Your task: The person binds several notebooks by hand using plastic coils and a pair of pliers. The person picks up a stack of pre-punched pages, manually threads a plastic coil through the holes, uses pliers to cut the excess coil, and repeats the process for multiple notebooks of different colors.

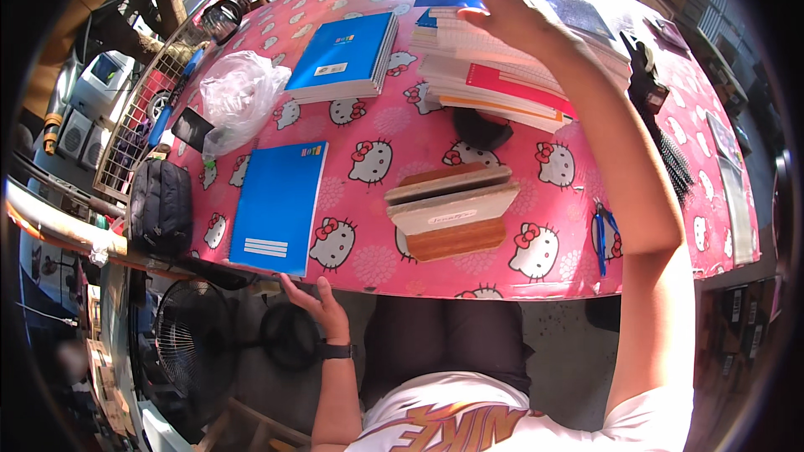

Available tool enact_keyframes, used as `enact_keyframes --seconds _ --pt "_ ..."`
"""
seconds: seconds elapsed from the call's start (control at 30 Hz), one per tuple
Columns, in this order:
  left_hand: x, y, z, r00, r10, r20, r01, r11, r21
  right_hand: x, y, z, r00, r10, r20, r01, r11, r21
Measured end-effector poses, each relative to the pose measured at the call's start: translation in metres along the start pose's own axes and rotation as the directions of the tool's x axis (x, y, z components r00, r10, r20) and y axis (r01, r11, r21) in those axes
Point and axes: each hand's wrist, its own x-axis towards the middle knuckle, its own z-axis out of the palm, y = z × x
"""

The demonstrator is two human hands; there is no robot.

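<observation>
A blue spiral notebook (pixel 280 201) lies at the left front of the table, close to its edge. My left hand (pixel 316 308), wearing a dark wristband, is just below that notebook's near edge, fingers stretched and thumb apart. I cannot tell whether its fingertips touch the cover. Stretched far across the table, my right hand (pixel 502 8) is over a tall pile of notebooks (pixel 502 75), at the blue notebook (pixel 569 8) on top. Its thumb and fingers are apart, with nothing visible between them. A smaller stack of blue notebooks (pixel 345 46) sits at the back left.
A wooden block holder (pixel 452 209) stands mid-table, with a dark object (pixel 481 130) behind it. Blue scissors (pixel 603 238) lie on the right. On the left are a clear plastic bag (pixel 239 92) and a black pouch (pixel 161 205). A fan (pixel 197 326) stands below the pink tablecloth (pixel 377 272).
</observation>
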Motion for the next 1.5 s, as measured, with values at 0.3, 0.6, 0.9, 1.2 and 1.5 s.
enact_keyframes --seconds 0.3,0.6,0.9,1.2,1.5 --pt "-0.002 -0.007 0.010 0.995 0.074 -0.061 -0.074 0.997 0.001 -0.003 -0.021 -0.012 0.965 0.227 0.131 -0.188 0.947 -0.259" --pt "0.003 -0.007 0.000 0.998 0.051 0.028 -0.052 0.998 0.023 0.007 -0.010 -0.018 0.834 0.513 0.205 -0.515 0.856 -0.047" --pt "-0.001 0.001 -0.006 0.999 0.004 0.033 -0.003 1.000 -0.028 -0.007 -0.040 -0.006 0.946 0.216 0.243 -0.086 0.888 -0.453" --pt "0.003 0.003 -0.012 0.999 0.009 0.034 -0.009 1.000 -0.012 0.026 -0.012 -0.040 0.693 0.396 0.603 -0.560 0.822 0.104" --pt "0.109 0.152 -0.003 0.897 0.153 0.414 0.313 0.441 -0.841 0.023 -0.030 -0.078 0.936 0.335 0.113 -0.280 0.897 -0.341"
